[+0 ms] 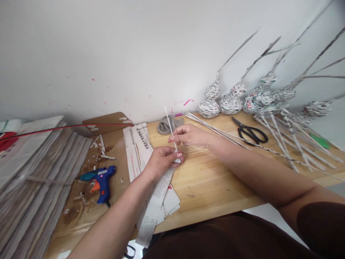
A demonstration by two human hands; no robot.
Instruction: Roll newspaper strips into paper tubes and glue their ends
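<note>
My left hand (165, 160) is closed on the lower end of a thin rolled paper stick, where a printed newspaper strip (155, 207) runs down past the table's front edge. Just above it, my right hand (187, 136) pinches the same paper stick (169, 118) between thumb and fingers; its tip points up toward the wall. More cut paper strips (144, 144) lie beneath and beside my left forearm. A grey cloth (163, 126) rests behind my right hand.
A blue glue gun (104, 183) and paper scraps lie left, beside stacked newspapers (40, 172). Black scissors (250, 133), long paper sticks (285, 144) and several woven paper gourds (208, 108) are at the right. A red cord (70, 126) crosses the back left.
</note>
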